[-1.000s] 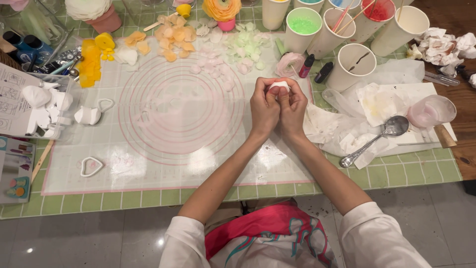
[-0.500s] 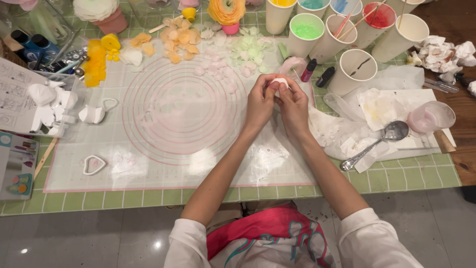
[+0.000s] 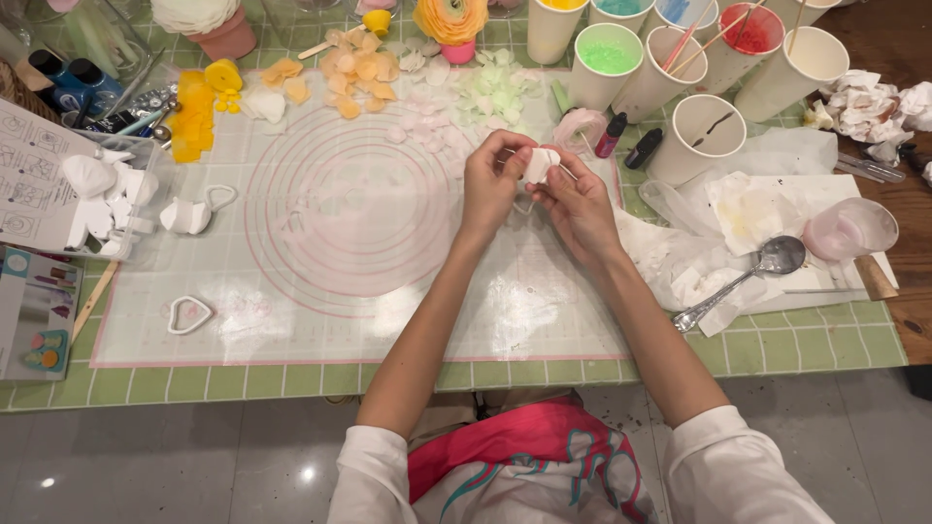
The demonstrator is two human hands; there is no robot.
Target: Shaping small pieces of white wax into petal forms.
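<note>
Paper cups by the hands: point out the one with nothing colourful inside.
It is the white cup nearest the hands, just right of the two small bottles. Its inside looks white with one dark smear, while the cups behind show green, red, yellow or blue.

The landmark is the translucent mat (image 3: 320, 291) with pink rings. Its ring area and its near half are bare, so a hand can pass freely there. At the far edge of the mat, petals (image 3: 359, 78) in orange and pale colours lie close together, and behind them paper cups (image 3: 709, 126) stand in a tight row. To the left of the mat, a heart cutter (image 3: 189, 313) and white pieces (image 3: 97, 194) block the way. To the right of the mat, a spoon (image 3: 743, 277) lies on crumpled plastic (image 3: 680, 262).
</note>
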